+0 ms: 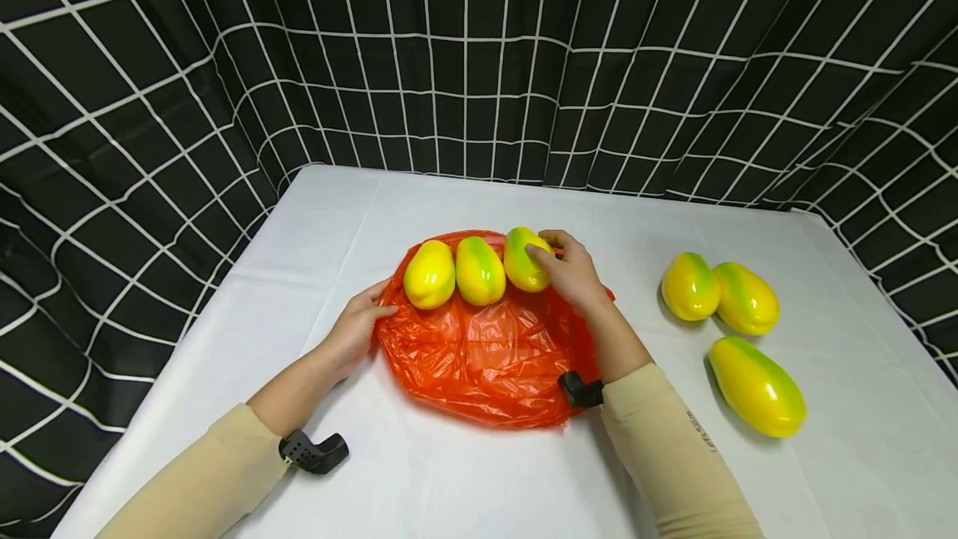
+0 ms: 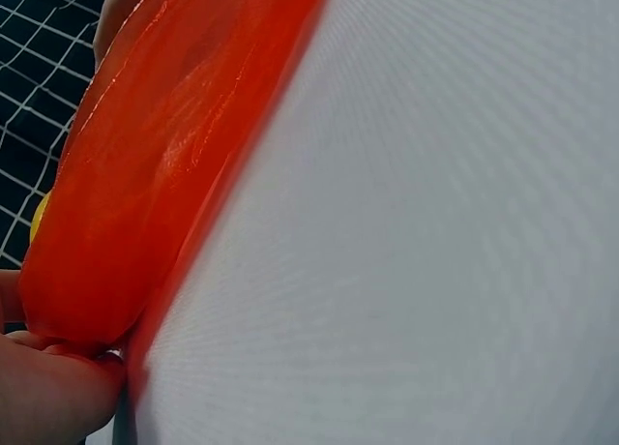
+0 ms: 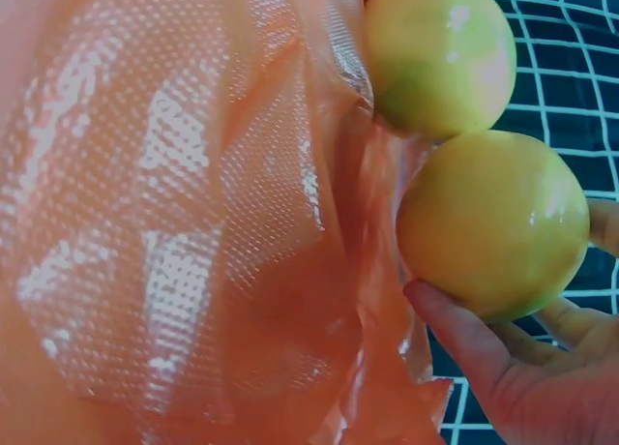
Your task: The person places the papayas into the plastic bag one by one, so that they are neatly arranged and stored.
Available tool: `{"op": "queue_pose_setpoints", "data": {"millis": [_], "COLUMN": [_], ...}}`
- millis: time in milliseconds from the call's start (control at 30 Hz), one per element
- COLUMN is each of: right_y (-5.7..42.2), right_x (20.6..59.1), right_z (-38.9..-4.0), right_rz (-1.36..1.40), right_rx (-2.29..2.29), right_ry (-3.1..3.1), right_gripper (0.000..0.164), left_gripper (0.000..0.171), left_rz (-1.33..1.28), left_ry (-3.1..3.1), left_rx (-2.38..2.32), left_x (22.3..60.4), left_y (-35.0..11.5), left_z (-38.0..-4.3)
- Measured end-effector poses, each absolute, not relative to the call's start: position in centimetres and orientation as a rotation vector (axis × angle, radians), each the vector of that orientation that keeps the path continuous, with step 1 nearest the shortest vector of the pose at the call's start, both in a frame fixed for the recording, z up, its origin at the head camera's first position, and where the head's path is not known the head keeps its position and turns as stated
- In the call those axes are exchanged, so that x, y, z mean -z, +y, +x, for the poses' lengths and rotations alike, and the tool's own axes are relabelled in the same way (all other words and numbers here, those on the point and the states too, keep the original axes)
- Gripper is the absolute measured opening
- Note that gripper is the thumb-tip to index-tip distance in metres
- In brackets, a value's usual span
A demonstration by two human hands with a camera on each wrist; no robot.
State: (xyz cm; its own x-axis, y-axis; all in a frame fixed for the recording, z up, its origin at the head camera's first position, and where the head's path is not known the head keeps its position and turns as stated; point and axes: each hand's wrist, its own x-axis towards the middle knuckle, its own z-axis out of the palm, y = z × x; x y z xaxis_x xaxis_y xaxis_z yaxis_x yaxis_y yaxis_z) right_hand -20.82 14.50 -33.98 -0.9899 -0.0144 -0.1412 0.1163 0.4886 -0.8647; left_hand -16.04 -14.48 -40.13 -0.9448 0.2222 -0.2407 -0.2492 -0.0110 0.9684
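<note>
White tabletop (image 1: 299, 231) lies under a red plastic bag (image 1: 486, 364). At the bag's far edge, the right hand (image 1: 575, 274) holds a yellow-green mango (image 1: 521, 264) on its left, the long way running near to far. The left hand (image 1: 358, 327) pinches the bag's left side.

The place looked like a small curtained-off booth of the lab or studio kind, arranged around one white-covered table (image 1: 337, 223). A black curtain (image 1: 464, 48) with a white grid hung in folds behind the table and along its left and right sides, hiding the room beyond, so the kind of building could not be told. The black wrist cameras (image 1: 314, 452) on two sleeved arms (image 1: 202, 472) over the table suited a recording space better than a home.
</note>
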Motion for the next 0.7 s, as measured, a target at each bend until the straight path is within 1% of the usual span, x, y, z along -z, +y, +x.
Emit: {"op": "queue_pose_setpoints", "data": {"millis": [467, 700], "right_y": [14.1, 14.1], "right_x": [35.8, 35.9], "right_z": [-20.8, -20.8], "right_rz": [0.068, 0.010], "right_rx": [1.409, 1.394], "right_ry": [2.645, 2.693], "right_gripper": [0.050, 0.049], "left_gripper": [0.057, 0.057], "left_rz": [-0.036, -0.023], "left_ry": [1.943, 1.929], "left_rx": [-2.011, -2.025], "left_x": [40.1, 40.0], "left_y": [-14.5, -14.5], "left_z": [-16.0, -16.1]}}
